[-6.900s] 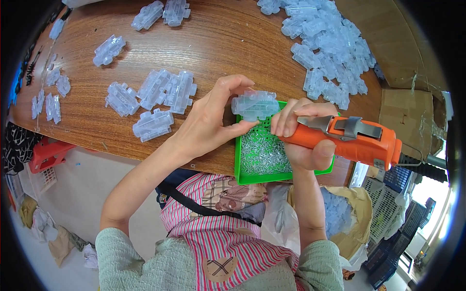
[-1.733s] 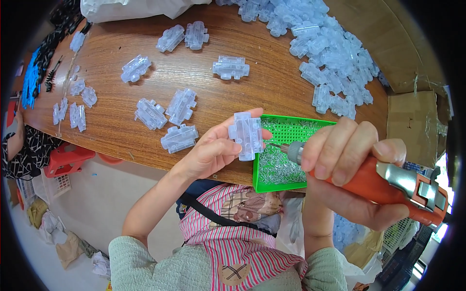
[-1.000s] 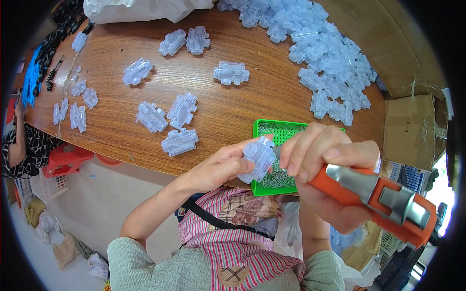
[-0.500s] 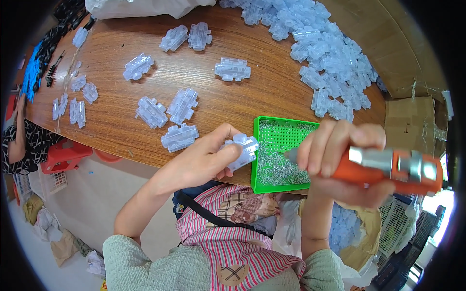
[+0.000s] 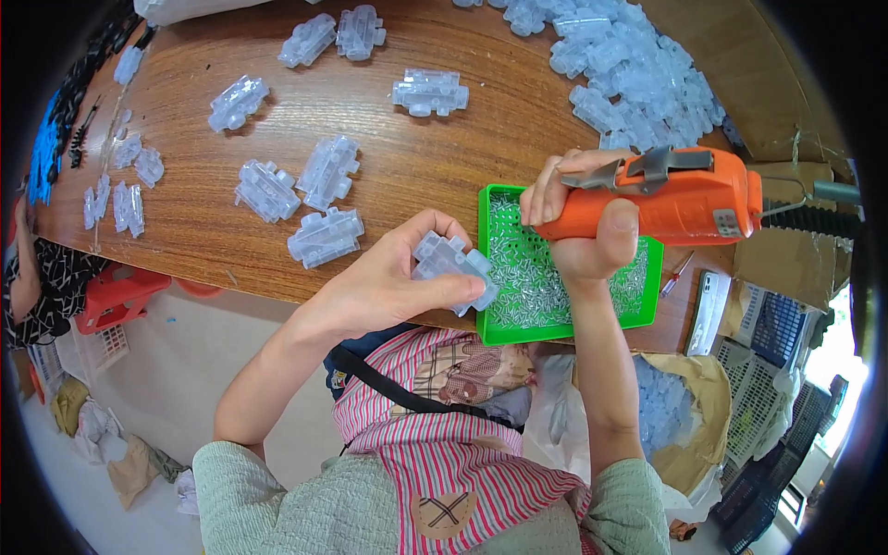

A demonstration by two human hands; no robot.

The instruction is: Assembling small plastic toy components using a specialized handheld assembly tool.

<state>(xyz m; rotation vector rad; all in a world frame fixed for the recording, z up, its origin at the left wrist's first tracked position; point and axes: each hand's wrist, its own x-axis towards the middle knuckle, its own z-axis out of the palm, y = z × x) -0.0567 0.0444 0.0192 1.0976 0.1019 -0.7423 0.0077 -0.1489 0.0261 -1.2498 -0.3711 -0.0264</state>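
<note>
My left hand (image 5: 393, 282) holds a clear plastic housing (image 5: 449, 257) between thumb and fingers, at the table's front edge. An orange electric screwdriver (image 5: 661, 205) is gripped in my right hand (image 5: 592, 250), which is over the green tray (image 5: 527, 336). Its body lies nearly level, with the cable end to the right. My fingers hide the driver's tip. Many small silver screws (image 5: 536, 291) fill much of the tray, just right of the held housing.
Several clear housings (image 5: 327, 173) lie spread over the wooden table (image 5: 388, 153). A large heap of them (image 5: 638, 69) rises at the back right. Right of the tray are a small screwdriver (image 5: 677, 274) and a phone-like slab (image 5: 708, 312). Another person's arm (image 5: 26, 259) shows at far left.
My right hand has lifted the electric screwdriver and rolled it, so its clip side faces up. The housing in my left hand has turned and now shows more of its face. The view has shifted slightly.
</note>
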